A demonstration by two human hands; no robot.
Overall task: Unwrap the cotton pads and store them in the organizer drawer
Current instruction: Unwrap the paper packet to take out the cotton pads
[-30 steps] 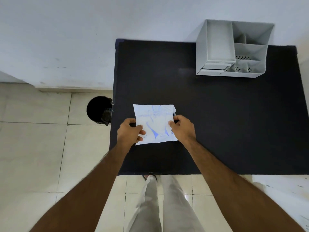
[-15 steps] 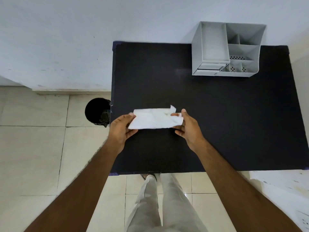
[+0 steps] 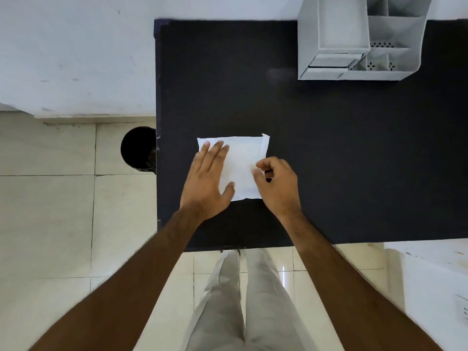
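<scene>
A white pack of cotton pads [image 3: 240, 158] lies flat on the black table [image 3: 329, 153], plain side up. My left hand [image 3: 209, 181] rests flat on the pack's left half with fingers spread. My right hand [image 3: 276, 183] is at the pack's right edge, fingers curled and pinching at the wrapper there. The grey organizer [image 3: 359, 39] stands at the table's far right, its small drawers [image 3: 331, 63] shut at the lower front.
A black round bin [image 3: 138, 148] stands on the tiled floor just left of the table. A white wall runs behind the table. My legs stand at the table's near edge. A white surface [image 3: 435, 274] lies at the lower right.
The pack was held up with its blue print facing me, then flipped over and laid down on the table. My left hand now presses it flat; my right moved to its right edge.
</scene>
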